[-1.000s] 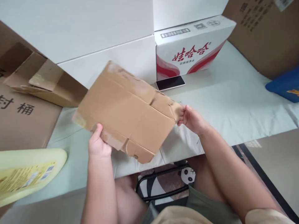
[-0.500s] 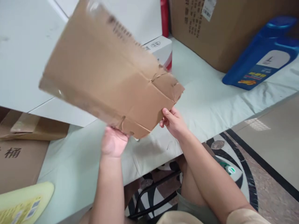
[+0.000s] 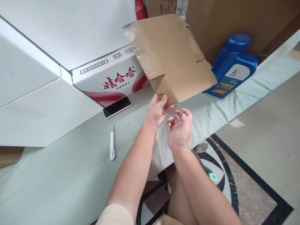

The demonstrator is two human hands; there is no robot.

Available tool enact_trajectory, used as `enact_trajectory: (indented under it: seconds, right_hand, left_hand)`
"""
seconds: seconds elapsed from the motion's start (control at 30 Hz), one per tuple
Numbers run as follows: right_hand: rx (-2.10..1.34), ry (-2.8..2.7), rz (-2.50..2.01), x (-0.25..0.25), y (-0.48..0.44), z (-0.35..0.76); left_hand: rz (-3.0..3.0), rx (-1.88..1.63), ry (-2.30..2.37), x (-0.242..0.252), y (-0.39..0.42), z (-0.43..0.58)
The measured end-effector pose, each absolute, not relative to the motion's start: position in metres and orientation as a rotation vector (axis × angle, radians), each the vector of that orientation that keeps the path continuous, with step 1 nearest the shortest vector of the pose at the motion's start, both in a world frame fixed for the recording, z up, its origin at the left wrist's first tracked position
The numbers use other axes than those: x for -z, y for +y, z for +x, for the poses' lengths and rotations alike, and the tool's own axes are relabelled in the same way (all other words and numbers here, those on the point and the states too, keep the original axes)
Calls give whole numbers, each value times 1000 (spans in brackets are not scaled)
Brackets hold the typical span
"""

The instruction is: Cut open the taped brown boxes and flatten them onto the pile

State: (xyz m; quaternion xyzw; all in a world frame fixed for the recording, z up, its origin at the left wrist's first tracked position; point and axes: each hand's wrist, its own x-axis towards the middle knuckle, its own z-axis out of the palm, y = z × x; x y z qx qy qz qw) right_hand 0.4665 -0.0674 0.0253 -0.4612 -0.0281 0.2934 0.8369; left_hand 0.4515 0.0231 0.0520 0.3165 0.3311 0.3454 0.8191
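A creased brown cardboard piece with torn, taped edges is tilted up above the cloth-covered table. My left hand grips its lower corner, thumb on the near face. Just right of that corner, my right hand is apart from the cardboard, palm turned up and fingers loosely curled with gaps between them. A white utility knife lies on the cloth left of my forearms. Beyond it, a phone with a dark screen rests against a white and red carton.
Blue bottle stands behind the cardboard's right edge, before a large brown box. White boxes fill the left and back. A red object shows at the top. The table's edge drops to a patterned floor.
The cardboard has swung right and turned in my left hand; my right hand has let go of it. With the view shifted, the knife and phone now show.
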Motion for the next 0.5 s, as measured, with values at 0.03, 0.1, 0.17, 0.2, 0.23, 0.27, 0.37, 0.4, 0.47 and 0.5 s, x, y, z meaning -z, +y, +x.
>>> enact_trajectory:
  seconds: [0.03,0.1,0.17,0.2,0.23,0.27,0.37,0.4,0.47,0.5]
  right_hand:
    - [-630,-79,-978,-24,-67,466]
    - [-644,-105,-976,-24,-66,464]
    - [-649,-88,-968,-24,-66,461]
    - [-649,-71,-964,-25,-65,460]
    - [-653,-57,-961,-26,-65,458]
    - [-657,-47,-960,-27,-65,457]
    - [-684,-57,-964,-28,-63,451]
    - [-694,-65,-967,-28,-62,450]
    - [-714,-75,-972,-28,-61,447]
    - [-722,-78,-975,-27,-61,446]
  left_hand:
    - [653,-712,685,-53,25,462]
    - [573,-685,657,-54,29,478]
    - [471,-682,638,-55,36,487]
    - [432,-687,634,-54,40,490]
    - [406,-693,633,-54,44,492]
    - [393,-699,636,-53,49,493]
    - [401,-730,695,-50,61,500]
    - [419,-753,742,-49,64,503]
    - [469,-802,840,-47,71,509]
    - [496,-818,877,-45,73,511]
